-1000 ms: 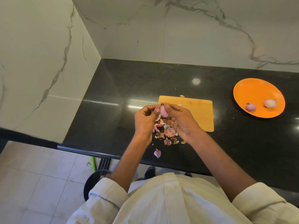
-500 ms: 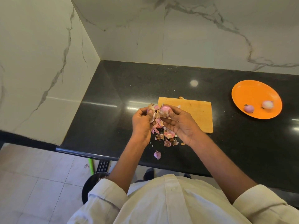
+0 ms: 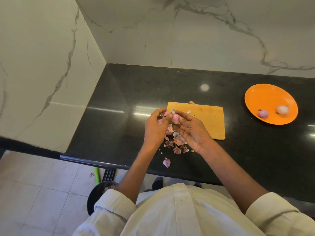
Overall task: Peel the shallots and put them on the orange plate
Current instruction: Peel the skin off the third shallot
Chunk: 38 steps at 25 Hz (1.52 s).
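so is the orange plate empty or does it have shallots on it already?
Not empty. The orange plate holds two peeled shallots near its front edge; a third shallot is in both hands, part-skinned.

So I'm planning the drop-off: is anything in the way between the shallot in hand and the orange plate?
Nothing visible blocks it. The shallot is held above the cutting board; beyond that only bare counter leads to the orange plate.

A glossy black counter [image 3: 136,92] meets white veined marble walls [image 3: 42,65] above a pale tiled floor [image 3: 34,193].
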Motion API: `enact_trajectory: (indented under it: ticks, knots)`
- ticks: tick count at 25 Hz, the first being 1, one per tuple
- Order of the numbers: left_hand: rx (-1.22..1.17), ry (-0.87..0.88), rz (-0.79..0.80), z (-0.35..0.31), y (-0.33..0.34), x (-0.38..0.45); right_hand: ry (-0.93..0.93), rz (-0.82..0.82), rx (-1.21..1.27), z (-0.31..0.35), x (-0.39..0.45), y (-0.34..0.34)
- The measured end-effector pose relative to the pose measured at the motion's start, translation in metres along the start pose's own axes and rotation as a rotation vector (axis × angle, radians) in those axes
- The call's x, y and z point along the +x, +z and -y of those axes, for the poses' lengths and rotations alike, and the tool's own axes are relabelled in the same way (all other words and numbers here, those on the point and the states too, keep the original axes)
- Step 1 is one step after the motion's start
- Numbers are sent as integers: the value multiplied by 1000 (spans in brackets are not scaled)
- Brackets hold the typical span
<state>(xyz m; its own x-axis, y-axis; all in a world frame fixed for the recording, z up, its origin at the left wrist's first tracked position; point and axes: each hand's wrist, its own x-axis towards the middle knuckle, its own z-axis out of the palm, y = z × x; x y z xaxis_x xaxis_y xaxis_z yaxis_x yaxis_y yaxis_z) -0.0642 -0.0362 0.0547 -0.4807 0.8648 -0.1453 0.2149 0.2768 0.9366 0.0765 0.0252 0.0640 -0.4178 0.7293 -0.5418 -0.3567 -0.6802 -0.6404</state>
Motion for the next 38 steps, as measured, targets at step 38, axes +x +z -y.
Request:
enact_trajectory:
  ticks: [38]
  knots:
    - [242, 327, 37, -21, 4, 1, -580, -21, -752, 25, -10, -6]
